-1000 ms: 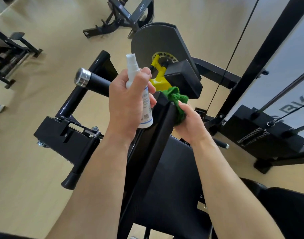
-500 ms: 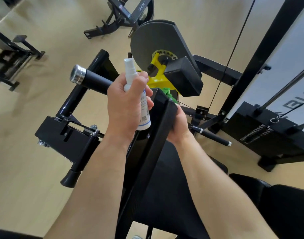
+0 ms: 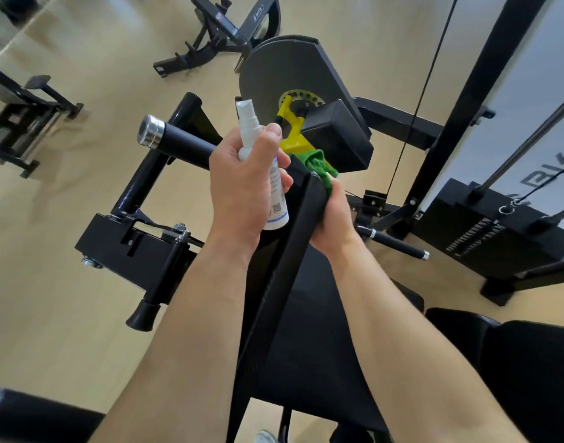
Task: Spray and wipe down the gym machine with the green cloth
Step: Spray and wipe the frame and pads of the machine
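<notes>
one green cloth (image 3: 323,167), bunched against the top corner of the black back pad (image 3: 287,251), on the pad's right face. gripped by the right hand (image 3: 335,215), fingers curled round the wad and mostly hidden behind the pad edge. held this way, by judgement, to keep pressure on the upholstery through a wiping stroke. wiping step judged in progress at the upper end of the pad.

one white spray bottle (image 3: 269,177), upright, nozzle uppermost, just left of the same pad edge. clasped in the left hand (image 3: 242,190), fingers wrapped round the body, one finger hooked high beside the neck. kept close to the work, presumably for a further spray without a change of grip. nozzle direction not discernible.

just beyond the cloth: yellow adjuster lever (image 3: 292,139) and grey cam disc (image 3: 274,68). to the left: black roller arm with chrome end cap (image 3: 184,142). to the right: weight stack (image 3: 498,225). below all: pale wooden floor (image 3: 66,314).
</notes>
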The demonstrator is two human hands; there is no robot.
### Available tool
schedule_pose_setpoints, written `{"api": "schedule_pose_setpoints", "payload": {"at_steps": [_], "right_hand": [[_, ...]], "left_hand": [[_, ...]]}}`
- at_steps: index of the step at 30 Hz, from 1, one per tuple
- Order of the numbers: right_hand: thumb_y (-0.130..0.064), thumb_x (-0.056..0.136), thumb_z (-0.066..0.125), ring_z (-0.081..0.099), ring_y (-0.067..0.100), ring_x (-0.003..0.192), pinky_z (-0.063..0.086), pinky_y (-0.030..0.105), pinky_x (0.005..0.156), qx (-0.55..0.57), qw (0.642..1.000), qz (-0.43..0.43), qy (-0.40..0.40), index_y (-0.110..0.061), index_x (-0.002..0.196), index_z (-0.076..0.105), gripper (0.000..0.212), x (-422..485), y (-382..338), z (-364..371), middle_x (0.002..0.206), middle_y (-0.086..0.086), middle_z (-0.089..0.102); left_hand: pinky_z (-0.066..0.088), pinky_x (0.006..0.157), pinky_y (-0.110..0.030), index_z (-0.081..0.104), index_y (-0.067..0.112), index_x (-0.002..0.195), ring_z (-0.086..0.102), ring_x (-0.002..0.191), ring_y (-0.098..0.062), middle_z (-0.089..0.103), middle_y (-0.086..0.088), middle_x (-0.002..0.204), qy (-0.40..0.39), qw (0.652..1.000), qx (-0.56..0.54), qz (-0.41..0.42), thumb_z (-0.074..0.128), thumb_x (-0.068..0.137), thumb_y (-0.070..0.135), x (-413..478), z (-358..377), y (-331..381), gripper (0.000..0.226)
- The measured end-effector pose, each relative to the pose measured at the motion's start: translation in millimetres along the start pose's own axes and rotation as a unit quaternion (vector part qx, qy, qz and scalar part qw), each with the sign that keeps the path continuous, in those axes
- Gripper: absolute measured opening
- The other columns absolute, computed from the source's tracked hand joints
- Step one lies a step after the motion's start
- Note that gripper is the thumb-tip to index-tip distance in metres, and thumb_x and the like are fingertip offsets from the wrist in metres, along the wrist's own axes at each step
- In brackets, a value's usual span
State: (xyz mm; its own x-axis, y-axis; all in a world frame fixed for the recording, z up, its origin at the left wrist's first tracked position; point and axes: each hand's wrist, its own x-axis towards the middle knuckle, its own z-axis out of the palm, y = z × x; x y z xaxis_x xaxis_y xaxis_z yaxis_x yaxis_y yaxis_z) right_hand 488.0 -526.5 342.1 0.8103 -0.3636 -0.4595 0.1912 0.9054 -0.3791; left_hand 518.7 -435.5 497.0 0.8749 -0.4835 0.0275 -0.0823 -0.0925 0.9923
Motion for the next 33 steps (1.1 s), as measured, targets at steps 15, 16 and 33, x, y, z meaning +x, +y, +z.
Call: {"api": "schedule_pose_setpoints", "payload": {"at_steps": [15,16,33], "right_hand": [[-0.026,0.095,0.065,0.066,0.02,0.11,0.056,0.05,0.095,-0.342,0.903,-0.213,0.149,-0.046,0.127,0.057,0.039,-176,132,-7,0.117,-0.007,0.067],[-0.024,0.093,0.066,0.067,0.021,0.11,0.057,0.051,0.094,-0.354,0.901,-0.205,0.145,-0.043,0.125,0.06,0.037,-189,135,-10,0.116,-0.005,0.068],[-0.035,0.086,0.057,0.071,0.037,0.104,0.06,0.051,0.069,-0.036,0.886,-0.282,0.367,-0.016,0.128,0.063,0.046,-366,233,-28,0.12,0.015,0.071]], "left_hand": [[0.054,0.062,-0.031,0.061,0.011,0.098,0.06,0.064,-0.02,0.061,-0.006,0.075,-0.073,0.994,-0.084,-0.01,0.063,0.1,0.02,-82,7,31,0.009],[0.054,0.062,-0.03,0.06,0.013,0.097,0.06,0.065,-0.021,0.061,-0.007,0.077,-0.087,0.992,-0.09,-0.008,0.063,0.1,0.018,-93,2,33,0.007],[0.055,0.076,-0.033,0.064,0.019,0.093,0.063,0.07,-0.013,0.066,0.005,0.072,-0.38,0.923,-0.05,-0.036,0.062,0.103,0.028,-265,-153,8,0.014]]}}
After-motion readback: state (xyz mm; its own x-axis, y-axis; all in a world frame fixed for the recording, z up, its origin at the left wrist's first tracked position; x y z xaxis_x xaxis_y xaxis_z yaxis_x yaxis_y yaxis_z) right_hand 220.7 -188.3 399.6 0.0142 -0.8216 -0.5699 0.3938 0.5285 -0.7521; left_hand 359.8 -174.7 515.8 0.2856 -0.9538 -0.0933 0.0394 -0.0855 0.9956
